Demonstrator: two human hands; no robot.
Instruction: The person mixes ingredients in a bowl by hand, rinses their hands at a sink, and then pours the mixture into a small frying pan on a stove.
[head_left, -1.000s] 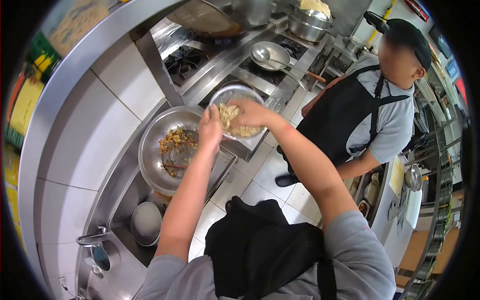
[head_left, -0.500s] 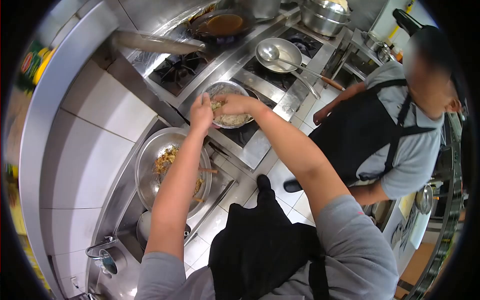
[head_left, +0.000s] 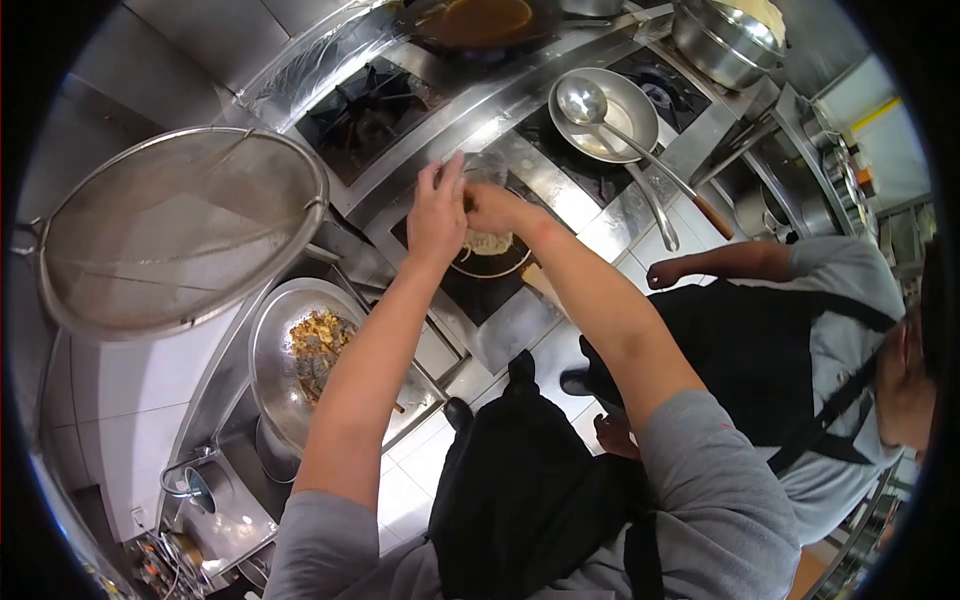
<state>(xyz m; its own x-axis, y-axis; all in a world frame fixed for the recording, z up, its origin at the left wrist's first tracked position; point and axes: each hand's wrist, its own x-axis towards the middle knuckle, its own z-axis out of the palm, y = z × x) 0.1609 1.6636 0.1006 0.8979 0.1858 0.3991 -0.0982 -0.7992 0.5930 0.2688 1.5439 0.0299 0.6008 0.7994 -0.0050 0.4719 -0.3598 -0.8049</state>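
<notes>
Both my hands are close together over the near burner. My left hand (head_left: 438, 215) is at the near side of a shiny metal bowl (head_left: 487, 166), its fingers pointing up and apparently gripping the rim; most of the bowl is hidden. Curled beside it, my right hand (head_left: 495, 212) has its fingertips tucked out of sight, and what they hold cannot be made out. Just below the hands, a pale, lumpy mixture (head_left: 488, 243) shows in a dark round pan (head_left: 500, 274) on the stove.
A light pan (head_left: 632, 118) with a ladle (head_left: 582, 101) sits on another burner. A large mesh strainer (head_left: 180, 230) hangs at left above a steel basin (head_left: 275, 345) with browned food scraps (head_left: 320, 345). A co-worker in a black apron (head_left: 735, 360) stands close at right.
The bowl, earlier seen from above with the mixture in it, is now mostly hidden behind my hands, and the pale mixture shows in the pan. The camera view has shifted; the co-worker leans in nearer.
</notes>
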